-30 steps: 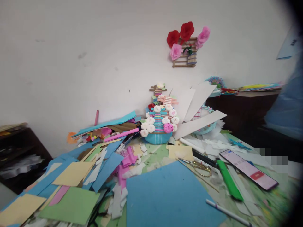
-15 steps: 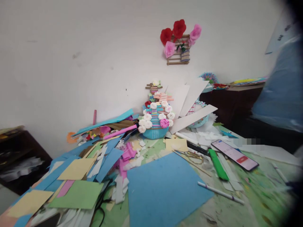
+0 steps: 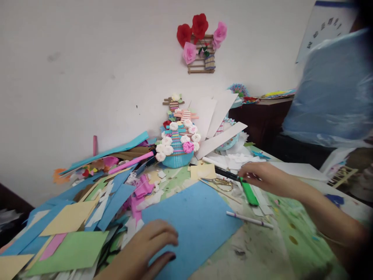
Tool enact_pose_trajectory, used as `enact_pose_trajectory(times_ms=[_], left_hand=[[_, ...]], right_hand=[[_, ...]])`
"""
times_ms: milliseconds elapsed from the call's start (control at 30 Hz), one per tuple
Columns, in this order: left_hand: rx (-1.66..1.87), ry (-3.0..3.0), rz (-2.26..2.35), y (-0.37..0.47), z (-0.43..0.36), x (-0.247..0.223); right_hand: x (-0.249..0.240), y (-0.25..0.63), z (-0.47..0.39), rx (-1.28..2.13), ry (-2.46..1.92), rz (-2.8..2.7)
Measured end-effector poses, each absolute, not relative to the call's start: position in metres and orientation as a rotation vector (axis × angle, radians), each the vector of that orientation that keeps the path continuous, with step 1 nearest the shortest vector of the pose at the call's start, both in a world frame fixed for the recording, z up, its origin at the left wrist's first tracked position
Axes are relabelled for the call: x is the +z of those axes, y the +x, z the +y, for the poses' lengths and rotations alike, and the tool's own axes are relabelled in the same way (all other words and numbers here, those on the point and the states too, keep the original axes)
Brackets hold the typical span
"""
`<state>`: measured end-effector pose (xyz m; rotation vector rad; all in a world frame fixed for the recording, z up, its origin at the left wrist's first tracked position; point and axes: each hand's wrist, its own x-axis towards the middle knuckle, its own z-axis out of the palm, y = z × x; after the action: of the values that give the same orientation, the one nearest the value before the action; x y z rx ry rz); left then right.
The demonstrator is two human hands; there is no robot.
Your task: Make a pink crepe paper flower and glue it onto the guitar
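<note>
My left hand [image 3: 155, 247] is at the lower middle, over the left part of a blue sheet of paper [image 3: 192, 217]. Its fingers are apart and bent, with nothing seen in them. On the right, my right hand [image 3: 258, 174] reaches in with bent fingertips at the upper end of a long green object [image 3: 250, 194], perhaps a cutter. What those fingertips hold is hidden. Near them lie a black pen-like stick [image 3: 224, 172] and gold-handled scissors [image 3: 223, 183]. A white pen [image 3: 249, 220] lies across the right corner of the blue sheet.
Coloured paper pieces [image 3: 68, 251] pile up at left. Behind the sheet stands a blue craft basket [image 3: 177, 157] with white paper flowers, beside leaning white card strips [image 3: 221, 140]. A plastic-covered blue thing [image 3: 329, 89] stands at right. Paper roses [image 3: 200, 26] hang on the wall.
Both my hands have come into view, the left over the blue sheet, the right at the green object. The view has turned right. The phone seen before no longer shows.
</note>
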<state>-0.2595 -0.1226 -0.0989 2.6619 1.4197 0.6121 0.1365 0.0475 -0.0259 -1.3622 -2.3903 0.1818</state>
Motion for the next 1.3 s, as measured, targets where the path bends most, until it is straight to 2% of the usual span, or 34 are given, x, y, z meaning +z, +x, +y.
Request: enact_pose_trajectory(times_ms=[133,267,467,900,1300], left_hand=[[0.375,2.643,1.268,-0.221,-0.062,-0.072],[0.249,2.667,1.341,-0.207,-0.037,-0.094],[0.067,2.502,1.338,-0.207,-0.045,-0.11],[0.041,2.473,1.352,-0.211,-0.055,-0.113],[0.139,2.547,1.534,-0.228,-0.071,-0.094]], right_hand=[[-0.04,0.105,0.121,0.129,-1.577,-2.511],[-0.072,0.078,0.17,0.097,-1.728,-2.506],[-0.098,0.06,0.201,0.074,-1.879,-2.46],[-0.083,0.069,0.222,0.039,-1.884,-2.554],[-0.109,0.057,0.224,0.114,-1.883,-2.584]])
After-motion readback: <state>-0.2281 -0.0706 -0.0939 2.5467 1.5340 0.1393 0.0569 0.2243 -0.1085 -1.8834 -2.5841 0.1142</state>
